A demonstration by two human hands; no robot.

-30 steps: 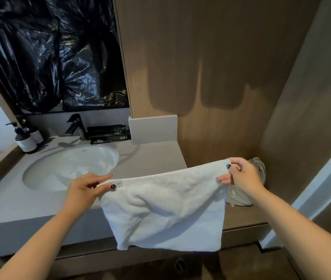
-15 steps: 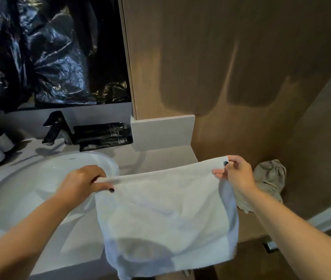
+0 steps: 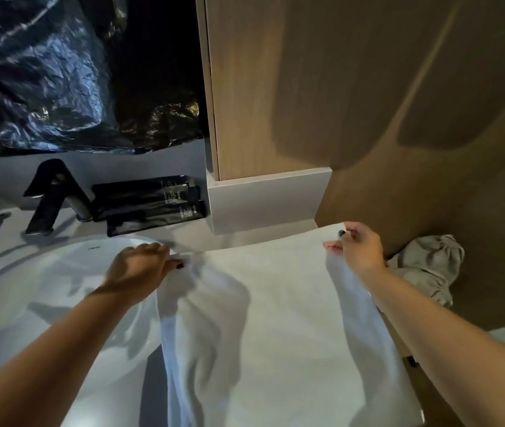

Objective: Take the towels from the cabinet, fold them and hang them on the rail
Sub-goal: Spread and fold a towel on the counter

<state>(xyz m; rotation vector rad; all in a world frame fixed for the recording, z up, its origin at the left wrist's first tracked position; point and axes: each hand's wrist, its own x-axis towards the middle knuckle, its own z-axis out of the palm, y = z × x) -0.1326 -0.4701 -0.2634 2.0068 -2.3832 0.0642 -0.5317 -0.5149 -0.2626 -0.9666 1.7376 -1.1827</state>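
A white towel fills the lower centre of the frame, held up by its top edge over the bench and hanging down past the bottom of the frame. The left hand pinches the top left corner, just over the rim of the sink; its grip is clamped on the cloth between thumb and curled fingers. The right hand pinches the top right corner at centre right, likewise clamped on the towel.

The top edge runs nearly taut between the two hands, with a slight sag. Below the left hand the cloth drapes in soft vertical folds, so it looks limp and light, with no stiffness of its own; it should go wherever the corners go. It appears to be terry, not slippery, so a pinch at each corner should hold it well. For a fold, the corners are the sensible places to keep hold: bringing them together would likely double the towel cleanly, while a grip lower down would let the top flop.

At the right edge a crumpled grey cloth lies on a lower ledge. A black tap and dark packets sit at centre left, behind the sink. No rail shows.
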